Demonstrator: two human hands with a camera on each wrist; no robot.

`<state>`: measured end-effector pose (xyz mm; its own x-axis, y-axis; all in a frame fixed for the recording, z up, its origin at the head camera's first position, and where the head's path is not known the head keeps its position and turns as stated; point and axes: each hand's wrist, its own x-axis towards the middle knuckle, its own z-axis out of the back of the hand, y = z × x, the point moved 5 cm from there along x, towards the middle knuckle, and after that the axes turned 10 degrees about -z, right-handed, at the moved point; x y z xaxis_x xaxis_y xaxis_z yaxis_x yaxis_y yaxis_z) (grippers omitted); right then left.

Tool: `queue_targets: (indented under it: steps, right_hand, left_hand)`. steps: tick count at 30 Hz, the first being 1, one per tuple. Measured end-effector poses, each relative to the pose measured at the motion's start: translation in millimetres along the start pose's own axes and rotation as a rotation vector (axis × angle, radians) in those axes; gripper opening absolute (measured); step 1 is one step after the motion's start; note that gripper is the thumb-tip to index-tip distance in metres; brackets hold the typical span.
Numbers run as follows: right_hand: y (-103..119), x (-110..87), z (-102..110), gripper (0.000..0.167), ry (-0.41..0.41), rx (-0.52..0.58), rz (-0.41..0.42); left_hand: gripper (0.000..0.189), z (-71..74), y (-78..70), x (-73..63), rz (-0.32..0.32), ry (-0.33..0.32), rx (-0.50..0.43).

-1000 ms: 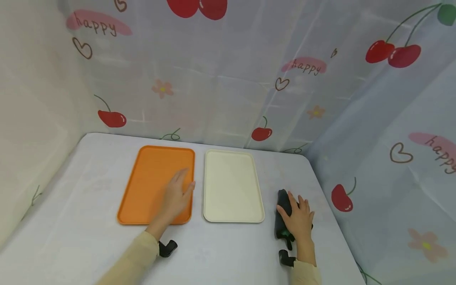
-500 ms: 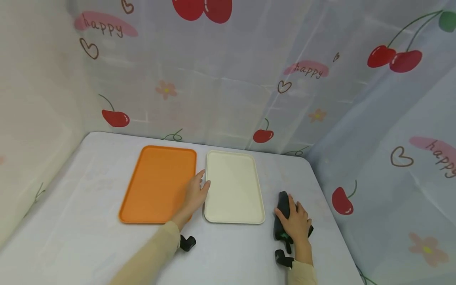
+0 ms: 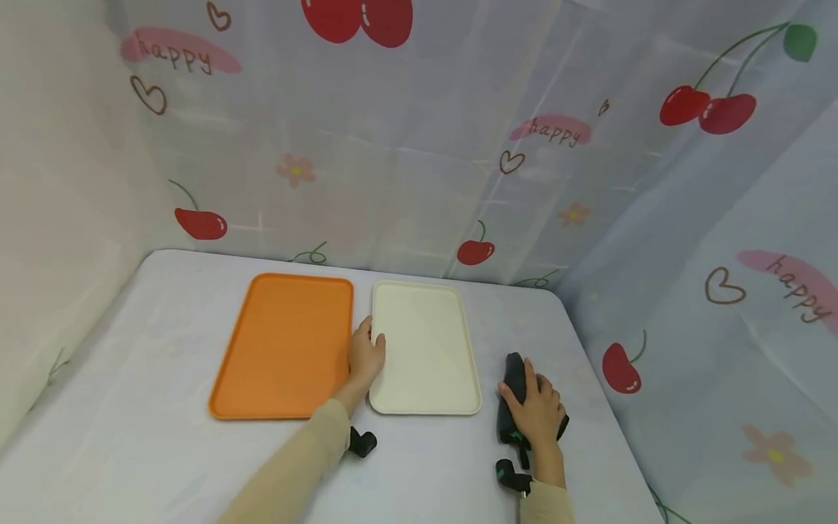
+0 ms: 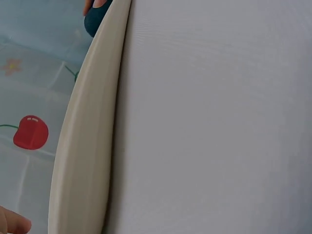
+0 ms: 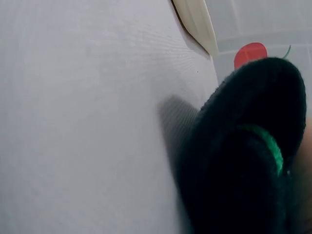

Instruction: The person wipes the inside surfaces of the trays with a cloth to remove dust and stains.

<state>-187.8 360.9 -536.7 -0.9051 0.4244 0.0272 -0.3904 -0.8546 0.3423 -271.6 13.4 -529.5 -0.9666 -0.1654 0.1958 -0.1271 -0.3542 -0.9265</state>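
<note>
My left hand (image 3: 366, 355) is at the left long edge of a cream tray (image 3: 425, 349), thumb over the rim and the other fingers outside it. In the left wrist view the thumb (image 4: 17, 222) shows past the tray's side wall (image 4: 90, 126). At the right my right hand (image 3: 538, 411) lies over a dark, fuzzy, elongated thing (image 3: 513, 415) with a bit of green and a thin dark tail, thumb on its left and fingers bent over its right. Close up in the right wrist view, the dark thing (image 5: 234, 161) has a curved green strip.
An orange tray (image 3: 288, 349) lies left of the cream tray, a narrow gap between them. Both are on a white-covered table (image 3: 419, 466). A cherry-printed curtain (image 3: 393, 182) hangs behind and at the right. Each wrist wears a small black camera mount (image 3: 362, 442).
My left hand has moved right from over the orange tray to the cream tray's left edge. My right hand stays on the dark fuzzy thing. Both trays stay in place.
</note>
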Motion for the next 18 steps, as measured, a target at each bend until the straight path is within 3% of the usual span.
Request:
queue_targets:
  steps: [7,18]
  right_hand:
    - [3.5,-1.7,-0.5,0.083,-0.057,0.029,0.018]
    - [-0.1,-1.3,0.1,0.082,-0.066,0.02,0.003]
  left_hand:
    - [0.049,-5.3,2.8,2.4,-0.089,-0.102,0.128]
    - [0.047,-6.9,5.6,4.2,-0.178,-0.189,0.071]
